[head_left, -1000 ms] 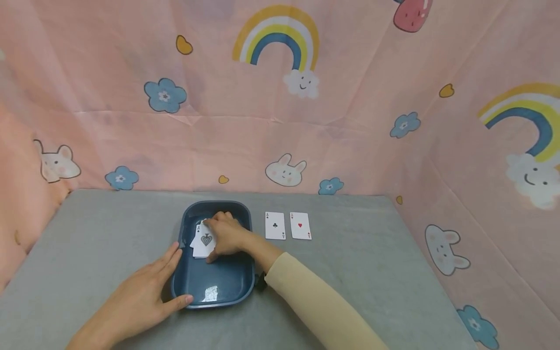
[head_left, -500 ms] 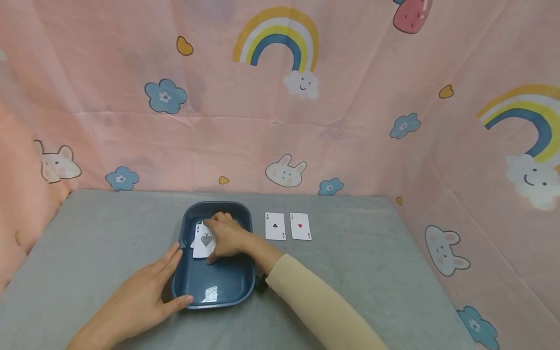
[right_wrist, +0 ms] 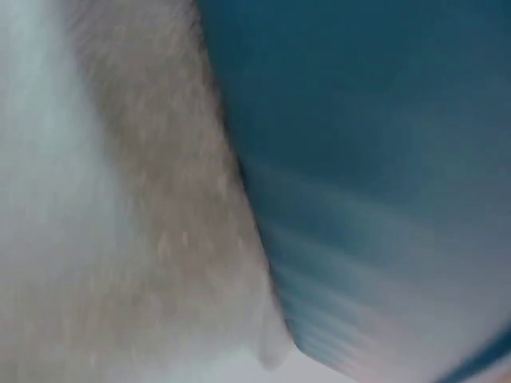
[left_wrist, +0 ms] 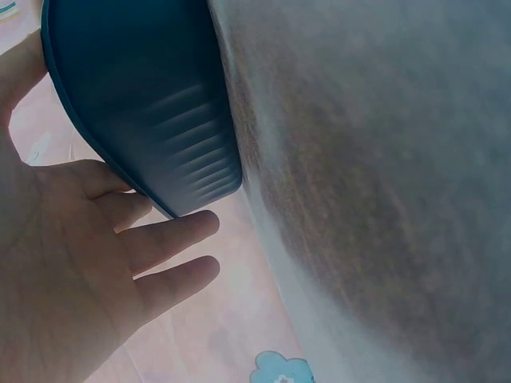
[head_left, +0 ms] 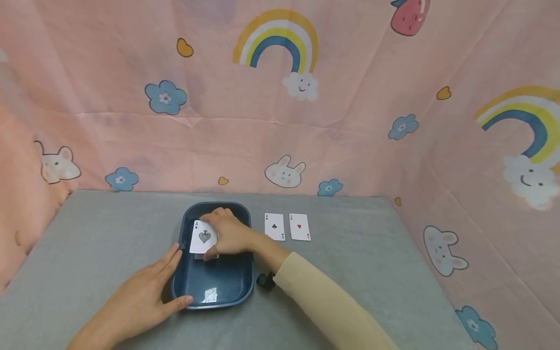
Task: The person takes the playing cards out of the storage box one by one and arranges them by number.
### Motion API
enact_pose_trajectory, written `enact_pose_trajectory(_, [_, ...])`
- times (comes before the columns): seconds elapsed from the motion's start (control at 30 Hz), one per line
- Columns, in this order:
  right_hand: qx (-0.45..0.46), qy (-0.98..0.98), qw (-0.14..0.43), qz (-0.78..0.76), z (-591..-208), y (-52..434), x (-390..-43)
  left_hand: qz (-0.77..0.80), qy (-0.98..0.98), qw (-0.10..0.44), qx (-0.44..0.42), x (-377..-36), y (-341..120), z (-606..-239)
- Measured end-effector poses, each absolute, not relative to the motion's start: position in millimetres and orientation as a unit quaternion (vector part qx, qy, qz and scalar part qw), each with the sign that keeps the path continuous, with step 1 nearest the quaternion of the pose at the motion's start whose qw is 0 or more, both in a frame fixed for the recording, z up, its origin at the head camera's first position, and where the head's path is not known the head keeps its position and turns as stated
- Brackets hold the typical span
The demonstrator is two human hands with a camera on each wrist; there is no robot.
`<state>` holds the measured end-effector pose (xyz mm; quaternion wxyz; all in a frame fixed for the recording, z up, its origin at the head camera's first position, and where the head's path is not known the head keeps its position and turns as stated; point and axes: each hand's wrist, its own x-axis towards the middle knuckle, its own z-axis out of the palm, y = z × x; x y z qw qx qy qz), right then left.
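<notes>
right hand hides card stack | right wrist view blurred

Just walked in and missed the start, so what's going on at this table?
A person is taking cards out of a blue tray on a grey table. The right hand pinches the ace of spades, held face up over the tray, with at least one more card under it. The left hand rests flat against the tray's near left corner. The ace of clubs and ace of hearts lie face up, side by side, right of the tray.
</notes>
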<state>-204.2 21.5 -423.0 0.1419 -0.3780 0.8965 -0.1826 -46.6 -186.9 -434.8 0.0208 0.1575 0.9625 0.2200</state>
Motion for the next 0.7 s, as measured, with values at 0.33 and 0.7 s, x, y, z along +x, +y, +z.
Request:
enact_pose_trajectory(0.33, [-0.378,0.879,0.155,-0.245,-404.4,43.3,-202.2,0.219,0.963,0.023,0.158,-45.7,-188.2,-436.1])
enact_pose_trajectory(0.7, [-0.369,0.870,0.166,-0.282,-392.3,68.4,-199.8,0.207,0.966,0.026,0.150,-46.6,-185.5,-434.4])
